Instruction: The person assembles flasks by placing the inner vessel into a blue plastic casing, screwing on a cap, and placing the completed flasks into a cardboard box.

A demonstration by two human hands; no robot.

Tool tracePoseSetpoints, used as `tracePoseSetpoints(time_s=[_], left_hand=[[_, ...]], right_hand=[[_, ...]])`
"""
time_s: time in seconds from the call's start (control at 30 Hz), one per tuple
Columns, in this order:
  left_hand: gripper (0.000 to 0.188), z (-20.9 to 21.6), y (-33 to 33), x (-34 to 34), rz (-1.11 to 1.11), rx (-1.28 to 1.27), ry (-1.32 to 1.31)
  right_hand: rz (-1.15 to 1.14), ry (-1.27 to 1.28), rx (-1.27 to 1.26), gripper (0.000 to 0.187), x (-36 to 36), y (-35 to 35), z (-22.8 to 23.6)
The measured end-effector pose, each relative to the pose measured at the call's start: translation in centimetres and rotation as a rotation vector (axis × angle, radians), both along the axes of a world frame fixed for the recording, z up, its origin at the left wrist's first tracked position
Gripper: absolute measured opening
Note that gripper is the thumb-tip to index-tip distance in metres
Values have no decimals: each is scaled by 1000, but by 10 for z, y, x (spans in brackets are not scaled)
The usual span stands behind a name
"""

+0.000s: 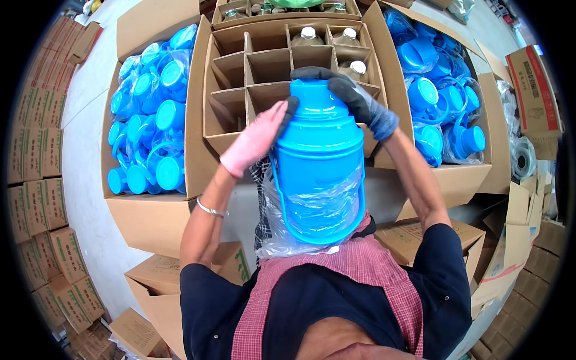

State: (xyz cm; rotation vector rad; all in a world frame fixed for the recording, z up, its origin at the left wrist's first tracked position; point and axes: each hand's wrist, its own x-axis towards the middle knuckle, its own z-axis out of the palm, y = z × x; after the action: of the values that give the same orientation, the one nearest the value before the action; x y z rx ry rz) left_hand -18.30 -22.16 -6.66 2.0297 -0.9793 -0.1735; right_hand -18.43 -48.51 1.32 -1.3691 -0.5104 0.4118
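A large blue plastic thermos jug (318, 150) stands close in front of my body, its stepped cap (321, 99) toward the far side and a loop handle hanging down its front. Crumpled clear plastic film (321, 207) clings round its lower half. My right hand (351, 102), in a dark grey and blue glove, grips the cap from the far right, fingers curled over its top. On the left, my left hand (261, 135), in a pink glove with dark fingertips, presses its fingers to the side of the cap and shoulder. The jug's far side is hidden.
Beyond the jug, a divided carton (258, 135) holds a few clear bottles with white caps (308, 33). Open cartons of bagged blue jugs flank it, left (144, 90) and right (441, 96). Stacked cartons (42, 144) line the far left; loose cardboard (510, 252) lies right.
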Motion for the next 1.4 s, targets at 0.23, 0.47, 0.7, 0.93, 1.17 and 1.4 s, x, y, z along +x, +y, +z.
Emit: tracePoseSetpoints(time_s=[0.23, 0.47, 0.7, 0.93, 1.17, 1.4], left_hand=[[36, 15, -47, -1, 196, -465, 631], [37, 39, -40, -12, 116, -84, 177], [41, 31, -33, 19, 122, -580, 949], [37, 16, -61, 9, 81, -588, 1085], [45, 40, -34, -22, 306, -121, 322], [37, -19, -69, -58, -47, -988, 1490]], right_hand=[[35, -412, -883, 40, 31, 21, 31], [222, -232, -148, 37, 38, 5, 6], [259, -140, -458, 45, 36, 25, 44], [54, -297, -771, 61, 34, 18, 34], [208, 29, -102, 40, 29, 18, 30], [180, -572, -377, 70, -35, 5, 124]])
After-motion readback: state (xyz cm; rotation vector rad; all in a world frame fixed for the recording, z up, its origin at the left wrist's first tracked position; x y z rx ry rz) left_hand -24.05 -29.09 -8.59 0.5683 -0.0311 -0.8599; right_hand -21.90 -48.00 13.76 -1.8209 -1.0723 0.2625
